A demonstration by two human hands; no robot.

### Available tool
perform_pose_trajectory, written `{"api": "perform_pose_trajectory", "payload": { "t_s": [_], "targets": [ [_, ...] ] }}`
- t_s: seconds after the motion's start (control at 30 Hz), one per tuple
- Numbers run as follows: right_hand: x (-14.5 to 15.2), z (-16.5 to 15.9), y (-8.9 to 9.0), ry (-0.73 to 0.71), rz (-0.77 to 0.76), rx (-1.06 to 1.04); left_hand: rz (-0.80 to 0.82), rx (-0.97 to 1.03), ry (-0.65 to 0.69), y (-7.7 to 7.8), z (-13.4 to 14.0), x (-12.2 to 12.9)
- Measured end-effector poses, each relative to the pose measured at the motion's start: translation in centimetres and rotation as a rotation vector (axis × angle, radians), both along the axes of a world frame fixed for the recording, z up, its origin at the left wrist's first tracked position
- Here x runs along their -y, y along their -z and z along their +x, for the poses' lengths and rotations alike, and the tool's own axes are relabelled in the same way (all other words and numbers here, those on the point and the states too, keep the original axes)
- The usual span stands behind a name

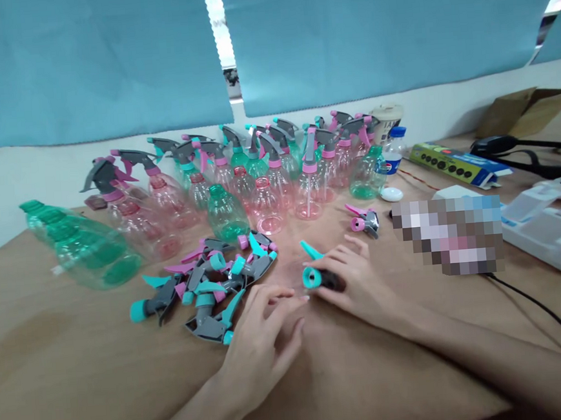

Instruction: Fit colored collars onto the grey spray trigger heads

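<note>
My right hand (pixel 359 281) is wrapped round a grey and turquoise trigger spray head (pixel 312 277), its open collar facing left and its turquoise trigger pointing up. Just left of that collar, my left hand (pixel 265 327) hovers with curved fingers, thumb and fingertips apart, and I see nothing held in it. A heap of loose spray heads (pixel 208 283) in grey, turquoise and pink lies beyond my left hand. One pink and grey spray head (pixel 365 221) rests apart, beyond my right hand.
Pink and green bottles stand behind, including an uncapped green bottle (pixel 226 214) and several with spray heads fitted. More green bottles (pixel 94 254) are at left. At right are a Pepsi bottle (pixel 392 152), a long box (pixel 456 165), a white plastic tray (pixel 554 227) and a black cable (pixel 535 300).
</note>
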State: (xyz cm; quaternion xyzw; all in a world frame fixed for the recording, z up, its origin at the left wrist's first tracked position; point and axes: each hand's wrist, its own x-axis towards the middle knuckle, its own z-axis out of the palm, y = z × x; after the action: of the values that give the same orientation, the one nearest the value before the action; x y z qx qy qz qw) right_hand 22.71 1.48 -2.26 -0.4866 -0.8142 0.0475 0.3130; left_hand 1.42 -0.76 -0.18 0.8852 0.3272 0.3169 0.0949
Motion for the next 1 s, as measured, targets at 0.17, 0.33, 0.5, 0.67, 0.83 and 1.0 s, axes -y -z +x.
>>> {"api": "perform_pose_trajectory", "payload": {
  "t_s": [0.17, 0.33, 0.5, 0.67, 0.83, 1.0],
  "targets": [
    [-1.3, 2.3, -0.2, 0.407, 0.085, 0.327, -0.033, 0.044, 0.026, -0.1, 0.2, 0.1],
    [-1.2, 3.1, -1.0, 0.530, 0.231, 0.372, 0.009, -0.019, -0.012, 0.0, 0.1, -0.3],
    [0.5, 0.0, -0.2, 0.207, 0.284, 0.191, 0.239, -0.162, -0.273, -1.1, -1.3, -2.6],
    [1.3, -1.7, 0.9, -0.111, 0.132, 0.080, 0.356, -0.339, -0.569, -1.5, -3.2, -4.8],
    [0.8, -0.9, 0.8, -0.109, 0.028, 0.020, 0.289, -0.420, -0.572, -1.1, -3.8, -5.3],
    [0.8, -0.8, 0.6, -0.165, -0.094, -0.046, 0.258, -0.379, -0.501, -1.3, -3.1, -4.8]
  ]
}}
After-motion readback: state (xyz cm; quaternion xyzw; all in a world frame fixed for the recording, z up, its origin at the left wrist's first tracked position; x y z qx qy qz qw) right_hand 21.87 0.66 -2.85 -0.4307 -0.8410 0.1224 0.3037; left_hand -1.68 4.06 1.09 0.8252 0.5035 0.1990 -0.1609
